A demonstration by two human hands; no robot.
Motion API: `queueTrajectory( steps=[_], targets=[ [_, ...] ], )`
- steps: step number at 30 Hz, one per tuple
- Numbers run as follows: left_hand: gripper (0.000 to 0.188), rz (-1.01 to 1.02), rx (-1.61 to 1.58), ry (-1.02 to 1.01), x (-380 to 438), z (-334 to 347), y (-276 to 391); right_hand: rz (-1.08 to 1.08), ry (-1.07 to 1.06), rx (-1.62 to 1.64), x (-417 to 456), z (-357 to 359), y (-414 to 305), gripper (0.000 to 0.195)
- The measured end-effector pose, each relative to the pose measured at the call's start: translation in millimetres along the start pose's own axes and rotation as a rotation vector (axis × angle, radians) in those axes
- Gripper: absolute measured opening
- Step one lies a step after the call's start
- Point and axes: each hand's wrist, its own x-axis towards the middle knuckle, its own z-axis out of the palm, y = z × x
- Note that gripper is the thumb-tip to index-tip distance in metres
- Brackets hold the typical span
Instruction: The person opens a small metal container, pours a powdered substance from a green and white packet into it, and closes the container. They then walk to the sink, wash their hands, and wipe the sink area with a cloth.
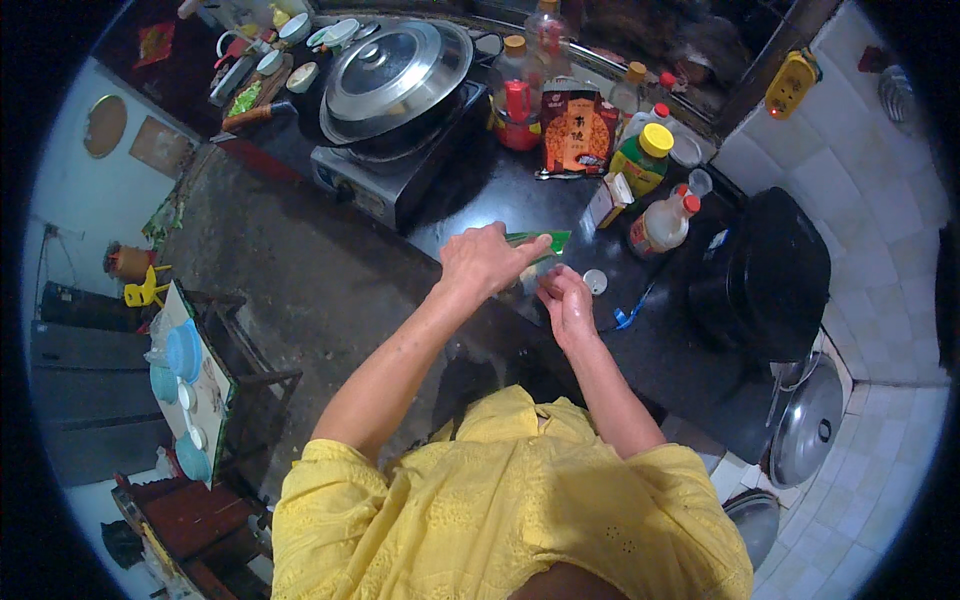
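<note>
My left hand (484, 262) grips a shiny green packet (556, 241) over the front edge of the black counter. Below the packet is a clear container (529, 274) with something pale in it; the hands partly hide it. My right hand (568, 300) has its curled fingers against the container's right side. Just right of those fingers, a small round white lid (595, 282) lies flat on the counter. A small white box (609, 200) and a red-capped plastic bottle (661, 225) stand beyond the hands.
A lidded wok (396, 79) sits on a gas stove (360, 184) at the left, its wooden handle (259, 116) jutting out. Behind are an orange-brown packet (576, 131) and a yellow-capped green jar (641, 159). A black appliance (761, 277) and blue-ended cord (624, 319) lie right.
</note>
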Motion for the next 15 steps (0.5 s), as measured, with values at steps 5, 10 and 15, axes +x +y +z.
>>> queueTrajectory(
  steps=[5, 10, 15],
  targets=[
    [0.089, -0.006, 0.009, -0.01, 1, 3, -2, 0.022, -0.06, 0.018, -12, 20, -9, 0.025],
    [0.089, 0.001, 0.004, -0.011, 1, 2, -3, 0.036, -0.055, 0.007, -6, 16, 0, 0.027],
    [0.09, 0.005, 0.003, 0.024, -2, 0, -7, 0.018, -0.005, -0.064, -4, 8, -3, 0.028]
  ],
)
